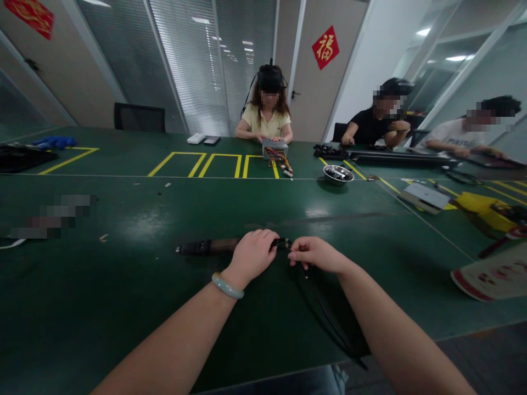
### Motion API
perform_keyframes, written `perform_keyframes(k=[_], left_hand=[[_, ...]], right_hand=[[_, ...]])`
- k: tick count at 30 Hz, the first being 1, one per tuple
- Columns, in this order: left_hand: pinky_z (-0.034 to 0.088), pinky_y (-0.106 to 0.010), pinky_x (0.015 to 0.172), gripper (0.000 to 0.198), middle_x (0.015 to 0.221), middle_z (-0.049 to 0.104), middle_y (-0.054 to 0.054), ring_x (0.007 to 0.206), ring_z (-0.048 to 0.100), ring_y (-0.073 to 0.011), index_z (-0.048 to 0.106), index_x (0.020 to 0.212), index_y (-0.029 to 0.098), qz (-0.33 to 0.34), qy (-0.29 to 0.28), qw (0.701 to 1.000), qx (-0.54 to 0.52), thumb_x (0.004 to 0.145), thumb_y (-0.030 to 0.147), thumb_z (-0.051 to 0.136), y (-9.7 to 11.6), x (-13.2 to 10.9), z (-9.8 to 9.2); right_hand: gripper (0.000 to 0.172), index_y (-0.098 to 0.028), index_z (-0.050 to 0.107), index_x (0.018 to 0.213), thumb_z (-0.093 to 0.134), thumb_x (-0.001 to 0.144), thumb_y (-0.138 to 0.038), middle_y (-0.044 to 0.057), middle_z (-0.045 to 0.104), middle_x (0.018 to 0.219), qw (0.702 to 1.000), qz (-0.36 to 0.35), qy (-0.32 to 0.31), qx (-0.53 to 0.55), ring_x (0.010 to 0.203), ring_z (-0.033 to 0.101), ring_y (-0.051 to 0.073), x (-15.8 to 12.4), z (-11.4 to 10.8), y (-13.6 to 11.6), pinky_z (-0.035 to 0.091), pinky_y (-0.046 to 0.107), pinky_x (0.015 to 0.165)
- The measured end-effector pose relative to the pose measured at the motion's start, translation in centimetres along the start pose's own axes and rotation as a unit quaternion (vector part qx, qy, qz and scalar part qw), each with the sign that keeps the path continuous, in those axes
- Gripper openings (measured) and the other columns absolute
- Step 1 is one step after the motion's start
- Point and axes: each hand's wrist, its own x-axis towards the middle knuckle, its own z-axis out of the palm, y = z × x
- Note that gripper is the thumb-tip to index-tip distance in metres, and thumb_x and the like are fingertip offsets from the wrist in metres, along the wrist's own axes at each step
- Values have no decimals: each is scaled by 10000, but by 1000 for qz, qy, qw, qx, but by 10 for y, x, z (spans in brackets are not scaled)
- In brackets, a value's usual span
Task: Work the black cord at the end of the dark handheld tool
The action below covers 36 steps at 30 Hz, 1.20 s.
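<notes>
The left hand (256,249) is closing over the right end of the dark tube (222,246), while the right hand (315,254) is pinching the black cord (327,318) between thumb and fingertips just beside it. The tube is lying on its side on the table in front of the person, its narrow tip (178,250) pointing left. A dark loop (283,242) is bridging the gap between the hands, though the fingers are hiding how it joins the tube. The left hand is best serving as an anchor, pressing the tube down so that it is not rolling, while the right is doing the fine work with a light pinch close to the loop. Pulling hard on the cord would probably be straining whatever is joining there; small, steady movements are likely suiting it better. A small bright end (306,276) is showing just below the right fingers and is worth minding. The cord is trailing toward the near edge of the table (135,307), where a sleeve or lap could be snagging it, so slack is helping. Farther off, a metal bowl (338,181) is standing well apart, and a co-worker is handling a grey box (269,150) across the table.
</notes>
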Motion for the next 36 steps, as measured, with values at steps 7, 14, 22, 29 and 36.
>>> perform_keyframes(k=[7,14,22,29,36], left_hand=[[476,-371,856,162,1015,654,-50,965,608,-222,601,1045,222,-8,-3,1000,5,888,245,565,0,1,2],[482,-368,834,141,981,645,-45,925,610,-216,579,1025,216,-18,7,1000,8,888,241,558,1,0,-1],[481,-369,829,156,981,642,-34,922,613,-221,571,1027,231,-19,12,1000,9,871,232,581,2,-1,-1],[471,-366,814,134,962,639,-31,913,607,-223,572,1001,230,-16,9,1000,10,868,226,592,0,-2,1],[445,-352,787,110,944,630,-14,893,588,-208,567,964,229,-13,-1,999,35,874,273,612,1,0,0]], right_hand=[[367,-172,596,881,724,733,-483,15,695,800,993,-27,97,66,504,550,73,19,16,15,324,167,408],[330,-168,656,941,696,764,-444,9,685,765,988,-6,157,11,525,520,74,20,7,22,364,186,462],[242,-182,651,910,637,807,-400,1,671,750,968,-17,229,-104,615,585,119,22,6,23,436,227,553],[260,-184,659,921,635,809,-416,4,676,751,962,-17,238,-131,642,600,132,20,8,19,443,241,581],[198,-194,673,855,626,826,-384,0,690,761,947,-47,256,-189,678,617,137,19,11,18,427,238,611]])
